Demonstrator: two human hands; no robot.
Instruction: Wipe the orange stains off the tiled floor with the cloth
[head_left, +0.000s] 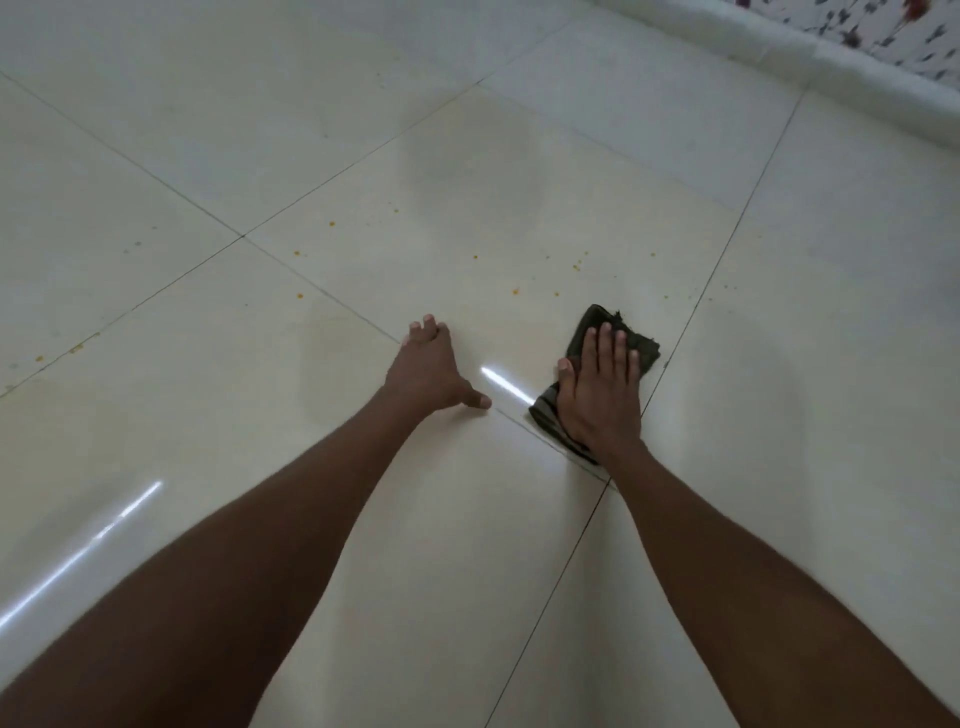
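A dark folded cloth lies flat on the cream tiled floor, near a grout line. My right hand presses down on the cloth with fingers spread, palm flat. My left hand rests on the bare tile to the left of it, fingers bent, thumb out, holding nothing. Several small orange stains dot the tiles beyond both hands, such as the spots just past the cloth and one spot to the left.
A white skirting runs along the far right, with a flower-patterned wall above it. Dark grout lines cross the floor. More faint orange specks lie at the far left.
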